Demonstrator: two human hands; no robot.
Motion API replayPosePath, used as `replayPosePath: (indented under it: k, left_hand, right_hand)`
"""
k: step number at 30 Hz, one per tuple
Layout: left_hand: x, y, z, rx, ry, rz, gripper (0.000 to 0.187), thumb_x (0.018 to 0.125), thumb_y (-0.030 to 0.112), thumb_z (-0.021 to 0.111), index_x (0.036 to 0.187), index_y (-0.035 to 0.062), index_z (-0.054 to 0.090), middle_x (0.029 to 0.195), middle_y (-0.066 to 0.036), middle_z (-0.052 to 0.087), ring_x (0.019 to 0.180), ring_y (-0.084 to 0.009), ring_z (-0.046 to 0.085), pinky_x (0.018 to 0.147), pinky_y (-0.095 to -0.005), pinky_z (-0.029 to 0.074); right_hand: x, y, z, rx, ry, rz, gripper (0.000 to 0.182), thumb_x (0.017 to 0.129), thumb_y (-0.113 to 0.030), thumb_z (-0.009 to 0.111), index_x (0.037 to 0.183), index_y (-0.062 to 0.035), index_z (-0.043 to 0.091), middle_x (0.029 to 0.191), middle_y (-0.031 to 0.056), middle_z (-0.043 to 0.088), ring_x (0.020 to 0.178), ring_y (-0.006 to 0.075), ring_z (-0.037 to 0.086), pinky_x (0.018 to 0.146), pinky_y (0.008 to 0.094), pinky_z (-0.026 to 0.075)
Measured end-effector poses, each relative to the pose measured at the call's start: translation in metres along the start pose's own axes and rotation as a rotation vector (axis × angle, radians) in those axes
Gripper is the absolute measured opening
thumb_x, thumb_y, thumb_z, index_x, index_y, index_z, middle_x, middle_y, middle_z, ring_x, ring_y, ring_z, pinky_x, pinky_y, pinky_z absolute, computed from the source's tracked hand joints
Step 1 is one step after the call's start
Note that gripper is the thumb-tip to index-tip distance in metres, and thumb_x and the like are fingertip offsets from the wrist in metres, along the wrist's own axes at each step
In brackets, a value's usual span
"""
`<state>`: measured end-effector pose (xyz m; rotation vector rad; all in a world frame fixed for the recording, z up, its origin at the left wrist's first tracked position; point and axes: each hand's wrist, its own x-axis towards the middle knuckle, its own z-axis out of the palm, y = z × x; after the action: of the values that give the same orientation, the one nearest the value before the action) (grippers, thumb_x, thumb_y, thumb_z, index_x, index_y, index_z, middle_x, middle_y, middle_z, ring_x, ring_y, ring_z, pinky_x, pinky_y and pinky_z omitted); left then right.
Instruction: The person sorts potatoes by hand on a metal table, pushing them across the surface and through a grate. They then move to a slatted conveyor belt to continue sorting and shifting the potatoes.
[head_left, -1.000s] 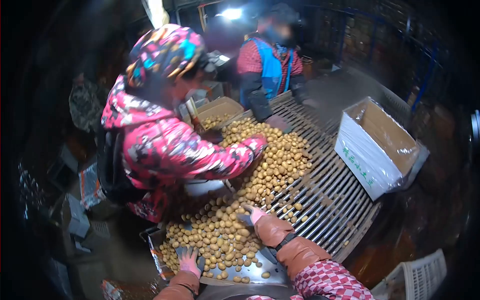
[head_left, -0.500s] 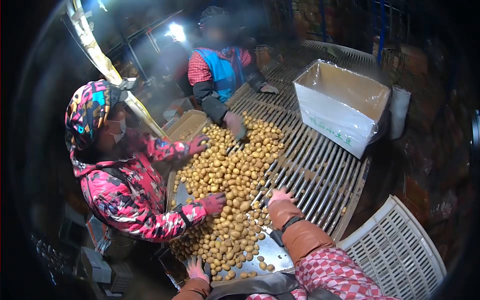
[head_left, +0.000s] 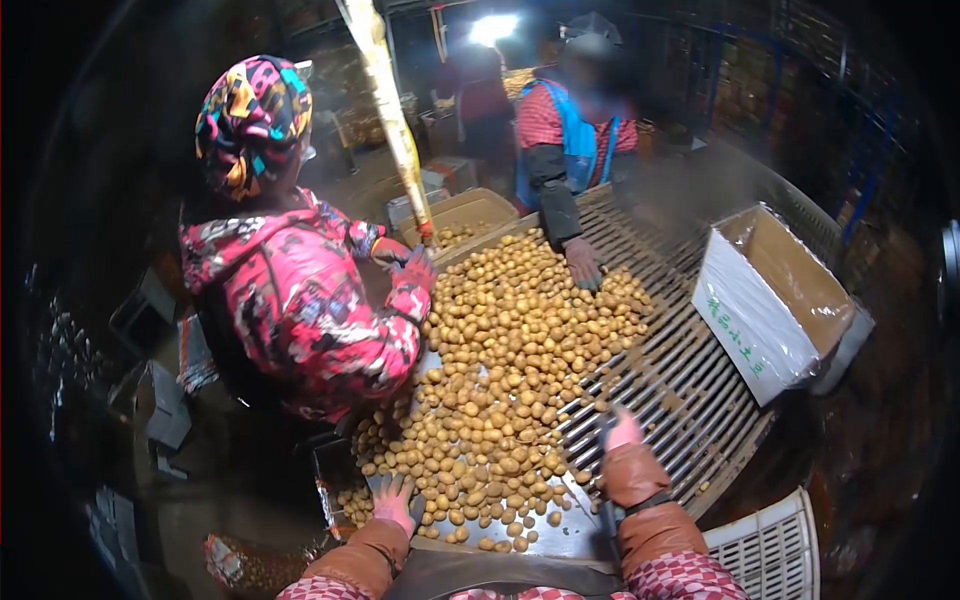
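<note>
A broad heap of small potatoes (head_left: 500, 370) covers the metal sorting table. My left hand (head_left: 393, 500), in a pink glove with dark fingers, lies at the heap's near left edge, fingers spread and touching potatoes. On the right, my right hand (head_left: 622, 430) is at the near end of the metal bars (head_left: 670, 400), beside the right edge of the heap. Its fingers look extended, with nothing visible held in it. Bare sheet metal (head_left: 575, 525) shows between my two arms, with a few loose potatoes on it.
A co-worker in a pink patterned jacket (head_left: 300, 300) stands left; another in a blue vest (head_left: 575, 150) reaches in from the far side. A white lined carton (head_left: 750, 320) sits on the bars. A white plastic crate (head_left: 770, 550) stands lower right, a cardboard box (head_left: 480, 205) beyond the table.
The view has swung, so the scene sits differently in frame. The pink-jacketed co-worker's hands have left the potatoes and come together. My left hand remains at the heap; my right hand remains near the bars.
</note>
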<state>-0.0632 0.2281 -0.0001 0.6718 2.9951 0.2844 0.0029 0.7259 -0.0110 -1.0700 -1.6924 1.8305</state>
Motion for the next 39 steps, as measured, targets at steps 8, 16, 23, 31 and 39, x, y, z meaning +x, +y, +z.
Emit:
replayPosePath:
  k: [8,16,23,31,39]
  left_hand:
    - [0.001,0.002,-0.001,0.027,-0.079,-0.052,0.056,0.092,0.038,0.064,0.143,0.0161,0.056,0.155,-0.014,0.043,0.147,-0.0393,0.032,0.120,-0.0518,0.026]
    - [0.002,-0.008,0.012,0.075,-0.116,-0.049,0.062,0.091,0.039,0.063,0.149,0.0209,0.050,0.161,-0.010,0.037,0.149,-0.0373,0.028,0.121,-0.0539,0.022]
    - [0.002,-0.005,0.012,0.099,-0.067,-0.029,0.067,0.083,0.028,0.070,0.146,0.0198,0.052,0.158,-0.010,0.040,0.148,-0.0366,0.031,0.119,-0.0544,0.027]
    - [0.003,0.006,0.001,0.128,0.003,0.000,0.052,0.093,0.040,0.062,0.141,0.0196,0.057,0.152,-0.008,0.047,0.143,-0.0347,0.038,0.112,-0.0527,0.035]
    - [0.003,0.006,-0.002,0.129,-0.025,-0.005,0.052,0.094,0.042,0.060,0.140,0.0190,0.058,0.151,-0.010,0.048,0.144,-0.0353,0.038,0.115,-0.0524,0.032]
  right_hand:
    - [-0.026,-0.021,-0.018,-1.093,0.211,0.222,0.076,0.079,-0.054,0.081,0.145,-0.0291,0.055,0.159,0.0175,0.038,0.142,0.0435,0.039,0.113,0.0505,0.042]
    - [-0.051,-0.022,-0.016,-1.213,-0.098,0.240,0.050,0.084,-0.035,0.074,0.133,-0.0242,0.064,0.137,0.0153,0.059,0.127,0.0371,0.056,0.107,0.0469,0.047]
    - [0.025,0.016,-0.049,-1.071,0.216,-0.220,0.033,0.086,-0.035,0.076,0.116,-0.0224,0.075,0.107,0.0136,0.071,0.108,0.0366,0.064,0.092,0.0465,0.053]
    - [0.027,-0.015,-0.049,-1.211,0.241,0.250,0.069,0.086,-0.041,0.079,0.147,-0.0278,0.050,0.154,0.0128,0.043,0.142,0.0365,0.040,0.107,0.0550,0.045]
    - [-0.009,-0.040,-0.029,-1.344,0.105,0.287,0.046,0.087,-0.022,0.073,0.130,-0.0221,0.059,0.138,0.0092,0.050,0.129,0.0336,0.052,0.098,0.0487,0.052]
